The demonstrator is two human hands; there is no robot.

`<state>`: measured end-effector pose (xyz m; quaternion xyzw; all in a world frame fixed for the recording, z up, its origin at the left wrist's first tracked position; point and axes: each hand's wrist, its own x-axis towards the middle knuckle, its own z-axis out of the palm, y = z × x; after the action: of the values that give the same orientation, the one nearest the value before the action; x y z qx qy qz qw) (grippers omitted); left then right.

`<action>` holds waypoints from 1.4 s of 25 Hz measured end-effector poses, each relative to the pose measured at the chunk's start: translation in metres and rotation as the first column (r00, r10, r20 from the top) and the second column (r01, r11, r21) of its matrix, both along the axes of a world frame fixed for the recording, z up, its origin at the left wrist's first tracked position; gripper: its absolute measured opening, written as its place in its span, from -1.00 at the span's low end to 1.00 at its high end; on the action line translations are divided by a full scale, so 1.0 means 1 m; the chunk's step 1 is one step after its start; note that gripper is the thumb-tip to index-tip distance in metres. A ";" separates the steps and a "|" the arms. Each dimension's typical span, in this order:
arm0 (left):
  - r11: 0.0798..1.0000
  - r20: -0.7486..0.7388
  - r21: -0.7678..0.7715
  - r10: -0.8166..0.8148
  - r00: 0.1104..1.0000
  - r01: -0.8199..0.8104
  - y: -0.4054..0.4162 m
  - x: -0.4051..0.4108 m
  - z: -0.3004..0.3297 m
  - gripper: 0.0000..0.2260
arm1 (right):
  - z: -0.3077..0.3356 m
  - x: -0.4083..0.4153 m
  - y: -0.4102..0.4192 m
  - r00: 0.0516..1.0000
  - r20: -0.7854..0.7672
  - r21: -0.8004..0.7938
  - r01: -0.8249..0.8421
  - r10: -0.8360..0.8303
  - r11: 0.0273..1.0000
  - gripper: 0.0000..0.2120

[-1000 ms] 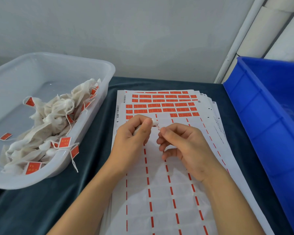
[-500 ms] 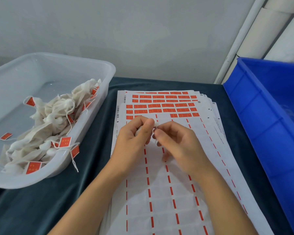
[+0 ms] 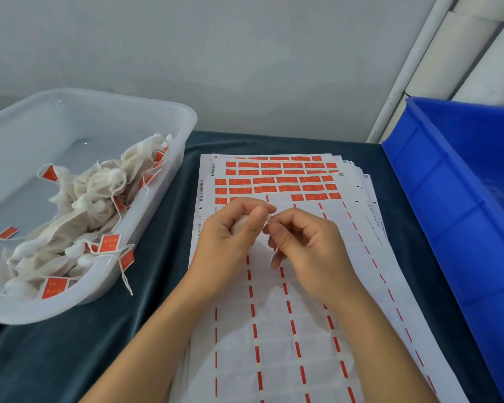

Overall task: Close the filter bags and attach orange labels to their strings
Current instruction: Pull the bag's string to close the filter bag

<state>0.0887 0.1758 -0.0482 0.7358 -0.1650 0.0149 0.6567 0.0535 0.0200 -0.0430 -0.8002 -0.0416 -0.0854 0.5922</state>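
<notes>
A small white filter bag (image 3: 240, 223) is gripped in the curled left hand (image 3: 230, 237); its string (image 3: 267, 221) is pinched between thumb and forefinger of the right hand (image 3: 306, 251), close beside the left; both hands are held just above the stacked label sheets (image 3: 288, 286), where orange labels (image 3: 274, 181) are left only in the far rows; finished tagged bags (image 3: 79, 216) are heaped in the translucent tub (image 3: 146, 237) at left; a blue crate (image 3: 454, 205) is seen at right on the dark-covered bench (image 3: 163, 213).

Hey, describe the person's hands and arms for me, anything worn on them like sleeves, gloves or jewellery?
Both are bare. The left hand and right hand wear no gloves, and no rings, watch or bracelet show. The forearms are uncovered as far as the frame's lower edge, with no sleeve in view. The fingernails look short and unpainted.
</notes>
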 end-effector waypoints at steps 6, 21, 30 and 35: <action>1.000 -0.061 -0.001 -0.011 0.998 0.011 0.000 0.001 -0.001 -0.93 | -0.001 0.000 -0.004 1.000 0.012 -0.014 0.004 -0.003 1.000 -0.86; 0.994 -0.042 0.100 0.045 0.998 -0.040 0.000 -0.002 -0.005 -0.95 | -0.002 0.002 -0.024 0.999 -0.013 -0.224 -0.039 0.037 0.974 -0.82; 0.948 0.050 0.315 0.037 0.998 -0.051 0.001 -0.001 -0.005 -0.89 | 0.001 0.005 -0.033 0.991 -0.007 -0.227 0.130 -0.135 0.965 -0.89; 0.935 0.047 0.340 0.088 0.995 -0.099 -0.003 -0.003 -0.008 -0.86 | 0.010 0.011 -0.040 0.971 -0.066 -0.333 0.197 -0.231 0.922 -0.94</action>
<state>0.0856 0.1730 -0.0560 0.8453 -0.1399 0.0286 0.5148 0.0649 -0.0198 -0.0328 -0.8895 0.0635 -0.1001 0.4413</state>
